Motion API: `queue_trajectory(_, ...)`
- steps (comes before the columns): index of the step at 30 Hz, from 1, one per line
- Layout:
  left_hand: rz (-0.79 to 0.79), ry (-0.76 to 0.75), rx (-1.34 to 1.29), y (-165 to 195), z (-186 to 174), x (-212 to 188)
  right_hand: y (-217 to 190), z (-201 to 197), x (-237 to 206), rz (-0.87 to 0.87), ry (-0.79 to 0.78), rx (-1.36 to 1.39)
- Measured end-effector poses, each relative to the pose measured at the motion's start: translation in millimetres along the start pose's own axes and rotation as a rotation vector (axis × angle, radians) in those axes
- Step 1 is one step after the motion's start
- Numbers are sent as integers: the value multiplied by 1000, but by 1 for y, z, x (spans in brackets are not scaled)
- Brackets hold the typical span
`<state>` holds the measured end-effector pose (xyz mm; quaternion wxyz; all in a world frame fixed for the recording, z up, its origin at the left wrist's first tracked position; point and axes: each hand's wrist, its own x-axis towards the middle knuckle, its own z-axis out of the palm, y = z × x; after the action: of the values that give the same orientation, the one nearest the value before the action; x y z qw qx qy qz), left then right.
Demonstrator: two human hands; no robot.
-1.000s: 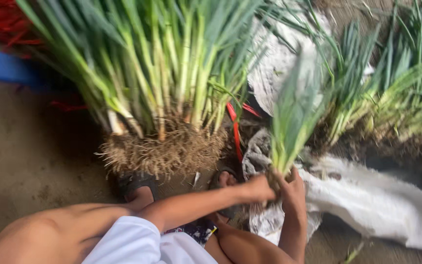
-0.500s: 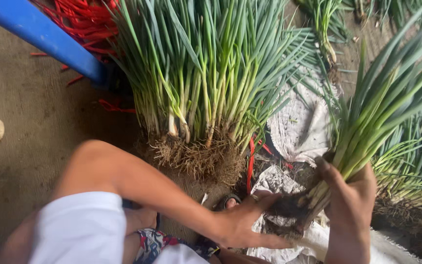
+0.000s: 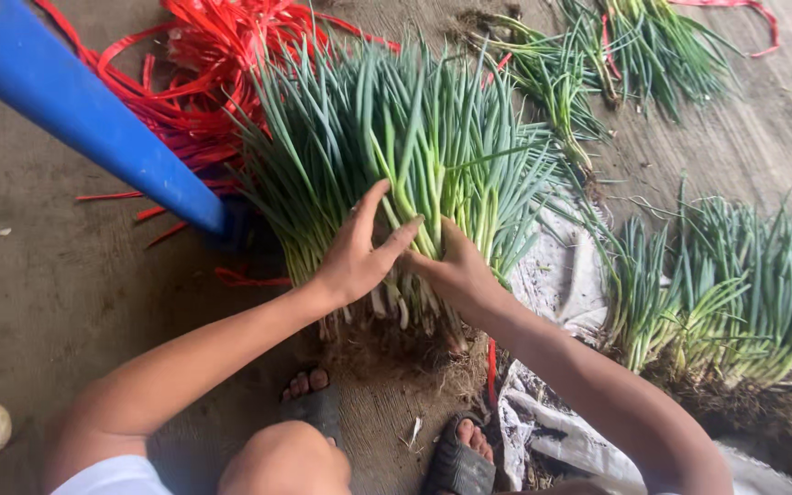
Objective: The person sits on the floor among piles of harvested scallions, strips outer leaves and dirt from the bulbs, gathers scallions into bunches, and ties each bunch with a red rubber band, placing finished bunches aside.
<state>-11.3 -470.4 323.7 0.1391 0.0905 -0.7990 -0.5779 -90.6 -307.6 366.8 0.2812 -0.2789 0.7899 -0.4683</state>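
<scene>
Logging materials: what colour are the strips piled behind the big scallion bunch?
Bright red strips, clearest in the head view, behind the scallion bunch.
</scene>
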Motion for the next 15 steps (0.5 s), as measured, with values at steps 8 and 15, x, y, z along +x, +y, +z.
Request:
queue_trajectory(8, 29, -80, 115, -46, -18, 18, -36, 15, -13, 134, -23, -174)
queue_trajectory(15, -28, -151, 110, -54, -47, 15, -70, 14, -47, 420, -222, -257)
